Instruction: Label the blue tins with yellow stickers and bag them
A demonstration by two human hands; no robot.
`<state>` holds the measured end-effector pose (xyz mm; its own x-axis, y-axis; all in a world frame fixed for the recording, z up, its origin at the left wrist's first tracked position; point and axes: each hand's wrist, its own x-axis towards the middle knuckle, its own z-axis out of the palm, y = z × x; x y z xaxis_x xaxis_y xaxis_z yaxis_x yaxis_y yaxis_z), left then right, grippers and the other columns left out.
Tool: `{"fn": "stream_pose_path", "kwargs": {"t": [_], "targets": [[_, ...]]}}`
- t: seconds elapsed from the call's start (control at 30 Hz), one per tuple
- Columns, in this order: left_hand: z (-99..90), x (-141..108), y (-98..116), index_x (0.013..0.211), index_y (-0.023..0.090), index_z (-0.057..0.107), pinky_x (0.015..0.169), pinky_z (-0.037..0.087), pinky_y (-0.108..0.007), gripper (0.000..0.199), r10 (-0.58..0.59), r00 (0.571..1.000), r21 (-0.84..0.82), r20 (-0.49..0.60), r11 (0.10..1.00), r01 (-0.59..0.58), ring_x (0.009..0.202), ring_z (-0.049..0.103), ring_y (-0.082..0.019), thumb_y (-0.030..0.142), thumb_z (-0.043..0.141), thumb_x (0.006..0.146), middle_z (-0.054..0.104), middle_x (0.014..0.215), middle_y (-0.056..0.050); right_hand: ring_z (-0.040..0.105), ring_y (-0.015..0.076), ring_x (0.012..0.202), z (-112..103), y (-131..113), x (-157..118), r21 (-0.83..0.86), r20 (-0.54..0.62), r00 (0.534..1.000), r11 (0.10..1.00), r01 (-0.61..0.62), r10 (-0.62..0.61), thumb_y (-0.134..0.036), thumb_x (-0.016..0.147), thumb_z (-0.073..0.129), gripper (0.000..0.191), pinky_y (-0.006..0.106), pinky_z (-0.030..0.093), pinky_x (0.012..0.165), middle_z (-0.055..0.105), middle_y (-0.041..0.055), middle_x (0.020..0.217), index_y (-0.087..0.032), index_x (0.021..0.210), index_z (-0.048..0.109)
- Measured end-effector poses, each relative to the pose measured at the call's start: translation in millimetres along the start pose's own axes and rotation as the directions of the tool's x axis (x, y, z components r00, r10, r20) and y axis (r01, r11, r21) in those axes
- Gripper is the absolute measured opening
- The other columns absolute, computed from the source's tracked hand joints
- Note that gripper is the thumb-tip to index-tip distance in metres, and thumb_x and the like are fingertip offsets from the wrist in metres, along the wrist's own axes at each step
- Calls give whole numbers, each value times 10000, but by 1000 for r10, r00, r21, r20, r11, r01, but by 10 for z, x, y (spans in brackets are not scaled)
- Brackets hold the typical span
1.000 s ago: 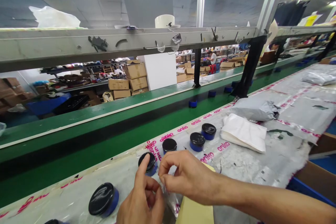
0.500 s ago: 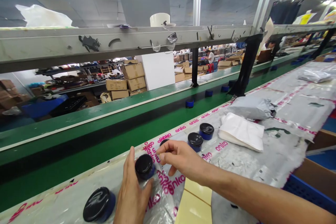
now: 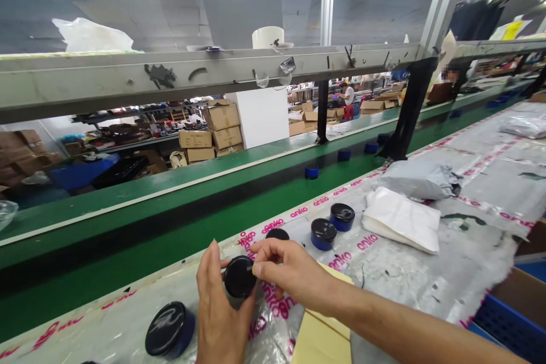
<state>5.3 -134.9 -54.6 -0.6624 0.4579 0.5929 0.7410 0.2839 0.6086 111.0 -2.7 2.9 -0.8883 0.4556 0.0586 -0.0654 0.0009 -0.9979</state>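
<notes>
Centrally, black-topped jar [image 3: 239,277], in left hand [image 3: 222,314], beside right hand [image 3: 290,271]

**Jars [image 3: 323,234] Along the Tabletop [image 3: 396,278], Conveyor [image 3: 256,203] Behind**

The middle jar [image 3: 239,276] sits within the left hand [image 3: 224,307], with the fingers of the right hand [image 3: 288,267] at its right edge. Another jar [image 3: 169,330] stands to the left; one [image 3: 278,234] is partly hidden behind the right hand. Farther right, two stand side by side, with a folded cloth [image 3: 401,219] to their right and a packet [image 3: 416,179] behind it. Paper [image 3: 322,338] lies below the right forearm. Beyond the conveyor are cartons [image 3: 222,118].
</notes>
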Motion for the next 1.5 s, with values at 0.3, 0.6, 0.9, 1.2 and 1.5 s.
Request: {"fn": "stream_pose_path", "kwargs": {"t": [0.3,0.6,0.9,1.2,1.5], "targets": [[-27,-45,-39,1608,383,102,943,588,-513,893,156,983,97,-95,984,-147,1344,527,-339,344,667,917,361,1564,-161,555,265,1283,147,41,-23,-54,-15,997,995,79,-80,-205,787,664,124,378,383,1047,710,91,1125,-192,671,621],[-15,-68,-28,1615,349,88,919,605,-452,870,196,979,155,-56,970,-186,1342,538,-321,270,628,937,355,1578,-169,616,232,1154,136,109,21,-194,-19,989,971,137,-143,-114,750,631,112,320,439,953,699,63,1094,-190,669,642],[-23,-82,-71,1611,380,79,889,605,-464,893,202,979,146,-35,970,-195,1344,536,-338,248,637,927,344,1591,-162,633,215,1036,190,113,33,-215,-50,989,969,124,-137,-91,748,613,119,281,458,799,671,58,1044,-180,671,635],[-38,-105,-43,1610,364,109,807,628,-411,864,181,983,130,-6,975,-179,1332,544,-347,216,614,924,327,1597,-164,637,190,979,208,160,46,-225,-69,987,966,125,-144,-84,754,620,124,261,459,753,665,55,1071,-176,672,639],[-44,-112,-49,1613,380,89,829,632,-429,918,184,983,135,6,974,-183,1338,537,-356,198,642,904,346,1583,-158,643,180,936,228,189,23,-231,-92,981,962,144,-169,-66,744,612,145,252,459,715,667,47,1049,-178,657,639]]}}
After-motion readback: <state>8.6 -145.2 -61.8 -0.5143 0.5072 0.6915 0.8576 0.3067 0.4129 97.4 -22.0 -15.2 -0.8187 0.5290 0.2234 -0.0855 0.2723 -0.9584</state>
